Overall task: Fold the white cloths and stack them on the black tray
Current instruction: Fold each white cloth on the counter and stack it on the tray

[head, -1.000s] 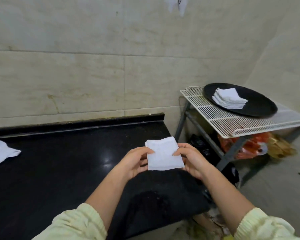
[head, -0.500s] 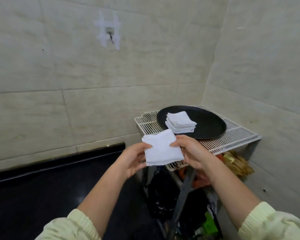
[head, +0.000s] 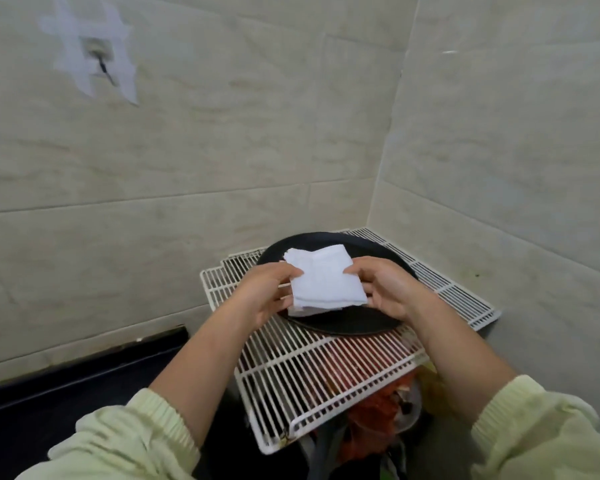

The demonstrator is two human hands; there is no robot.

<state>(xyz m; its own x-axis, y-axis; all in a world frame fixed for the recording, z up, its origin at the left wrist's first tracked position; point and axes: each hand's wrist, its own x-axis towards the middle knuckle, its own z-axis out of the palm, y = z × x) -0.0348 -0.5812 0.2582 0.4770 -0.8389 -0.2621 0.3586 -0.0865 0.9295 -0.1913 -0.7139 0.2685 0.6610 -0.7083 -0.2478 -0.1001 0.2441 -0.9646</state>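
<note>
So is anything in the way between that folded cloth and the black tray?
Nothing visible. The left hand and right hand hold the folded cloth right over the black tray; beneath it lies only the stack of cloths, where it belongs.

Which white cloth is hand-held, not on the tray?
The folded white cloth on top, pinched at its sides by left hand and right hand. The stacked white cloths lie beneath it on the round black tray, edges showing.

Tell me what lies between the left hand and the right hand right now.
In the head view, the folded white cloth spans the gap, pinched by the left hand and right hand, over the black tray.
</note>
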